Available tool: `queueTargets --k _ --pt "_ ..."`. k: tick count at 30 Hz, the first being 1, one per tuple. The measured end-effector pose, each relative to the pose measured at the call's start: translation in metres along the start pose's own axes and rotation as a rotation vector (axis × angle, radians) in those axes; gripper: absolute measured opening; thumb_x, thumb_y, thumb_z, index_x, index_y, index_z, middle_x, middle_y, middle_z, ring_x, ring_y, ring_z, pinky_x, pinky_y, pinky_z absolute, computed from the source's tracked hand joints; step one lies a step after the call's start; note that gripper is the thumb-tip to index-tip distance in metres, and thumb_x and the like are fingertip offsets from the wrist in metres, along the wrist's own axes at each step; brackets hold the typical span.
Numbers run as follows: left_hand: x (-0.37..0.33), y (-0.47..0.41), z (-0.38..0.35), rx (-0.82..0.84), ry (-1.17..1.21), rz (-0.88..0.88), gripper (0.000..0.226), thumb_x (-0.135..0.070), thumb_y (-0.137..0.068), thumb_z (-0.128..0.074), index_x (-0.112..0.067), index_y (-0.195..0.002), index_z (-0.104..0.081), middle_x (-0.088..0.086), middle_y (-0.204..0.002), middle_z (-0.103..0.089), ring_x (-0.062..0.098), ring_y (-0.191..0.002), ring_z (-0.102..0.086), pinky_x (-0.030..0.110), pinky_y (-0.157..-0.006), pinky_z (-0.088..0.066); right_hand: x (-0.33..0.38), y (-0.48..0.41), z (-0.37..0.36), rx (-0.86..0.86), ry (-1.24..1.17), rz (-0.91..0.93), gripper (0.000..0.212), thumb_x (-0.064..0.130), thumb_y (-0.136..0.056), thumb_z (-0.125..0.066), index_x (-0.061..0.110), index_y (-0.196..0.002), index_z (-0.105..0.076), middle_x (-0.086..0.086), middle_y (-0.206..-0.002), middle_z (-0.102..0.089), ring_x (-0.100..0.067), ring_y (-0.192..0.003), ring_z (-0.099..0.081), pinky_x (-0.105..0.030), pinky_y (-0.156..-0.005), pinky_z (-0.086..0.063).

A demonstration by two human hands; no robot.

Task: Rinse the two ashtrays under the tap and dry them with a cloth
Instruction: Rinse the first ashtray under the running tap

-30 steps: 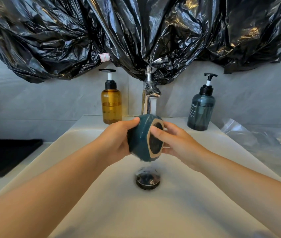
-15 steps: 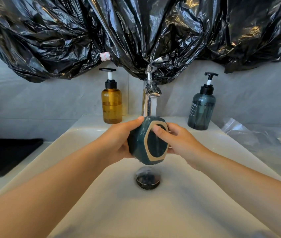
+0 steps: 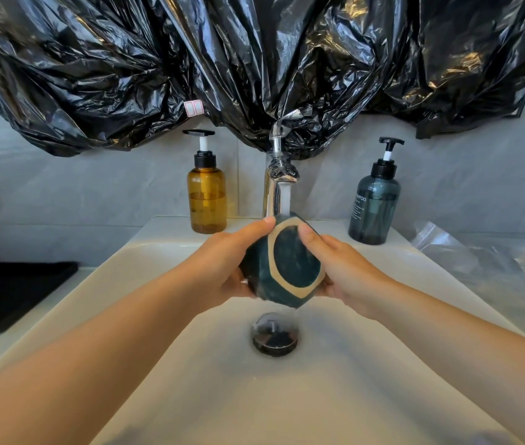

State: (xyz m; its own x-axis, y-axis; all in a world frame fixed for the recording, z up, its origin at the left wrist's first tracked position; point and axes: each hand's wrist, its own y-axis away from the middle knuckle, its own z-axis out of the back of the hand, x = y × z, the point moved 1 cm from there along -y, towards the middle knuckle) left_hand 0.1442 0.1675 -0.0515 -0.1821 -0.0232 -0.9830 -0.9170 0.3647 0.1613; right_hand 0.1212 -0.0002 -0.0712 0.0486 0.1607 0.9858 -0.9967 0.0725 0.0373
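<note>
We see the dark teal glazed ashtray with a tan hexagonal rim (image 3: 290,268) held on edge under the stream of the chrome tap (image 3: 273,191), above the white basin (image 3: 335,396). The left hand (image 3: 222,264) curls round its side, thumb on top. The right hand (image 3: 346,268) presses a thumb on its face. Its fingers behind are hidden, probably curled. Wet glaze could slip from us and chip.

Teal ashtray (image 3: 290,268) tilted, underside showing, under tap (image 3: 275,184).

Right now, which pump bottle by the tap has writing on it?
The blue-grey plastic pump bottle, right of the chrome tap; the amber plastic pump bottle shows none.
</note>
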Motion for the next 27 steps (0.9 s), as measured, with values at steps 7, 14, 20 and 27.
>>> queueTargets --k 7,14,20,27 --pt "-0.003 0.002 0.006 -0.137 0.188 0.034 0.024 -0.042 -0.094 -0.053 -0.019 -0.098 -0.06 0.01 -0.103 -0.065 0.031 -0.097 -0.062 0.051 -0.069 -0.055 0.004 0.001 -0.001 0.06 -0.191 -0.059 0.042 0.049 -0.093 -0.052 0.013 -0.106 -0.069 -0.003 -0.088 -0.064 -0.017 -0.08 -0.059 -0.029 -0.078 -0.052" --pt "-0.003 0.004 0.004 -0.097 0.266 0.007 0.012 -0.024 -0.097 -0.052 -0.015 -0.099 -0.06 0.014 -0.105 -0.065 0.033 -0.099 -0.064 0.045 -0.066 -0.058 0.004 0.0 0.003 0.03 -0.194 -0.153 0.037 0.052 -0.094 -0.048 0.018 -0.09 -0.062 -0.003 -0.066 -0.055 -0.014 -0.059 -0.049 -0.023 -0.057 -0.048" --pt "-0.005 0.001 0.0 -0.068 0.101 -0.1 0.023 -0.02 -0.094 -0.058 -0.01 -0.114 -0.059 0.013 -0.114 -0.066 0.03 -0.107 -0.065 0.046 -0.089 -0.056 -0.005 -0.001 0.004 0.006 -0.284 -0.271 0.038 0.047 -0.094 -0.045 0.014 -0.101 -0.062 -0.014 -0.097 -0.069 -0.023 -0.083 -0.064 -0.028 -0.065 -0.056" --pt "-0.01 0.004 0.003 -0.067 0.068 -0.137 0.022 -0.005 -0.094 -0.053 -0.008 -0.114 -0.062 0.011 -0.108 -0.066 0.029 -0.1 -0.063 0.038 -0.078 -0.055 -0.007 -0.004 0.0 0.071 -0.354 -0.209 0.047 0.058 -0.095 -0.041 0.025 -0.121 -0.062 -0.009 -0.122 -0.066 -0.029 -0.11 -0.064 -0.046 -0.092 -0.054"
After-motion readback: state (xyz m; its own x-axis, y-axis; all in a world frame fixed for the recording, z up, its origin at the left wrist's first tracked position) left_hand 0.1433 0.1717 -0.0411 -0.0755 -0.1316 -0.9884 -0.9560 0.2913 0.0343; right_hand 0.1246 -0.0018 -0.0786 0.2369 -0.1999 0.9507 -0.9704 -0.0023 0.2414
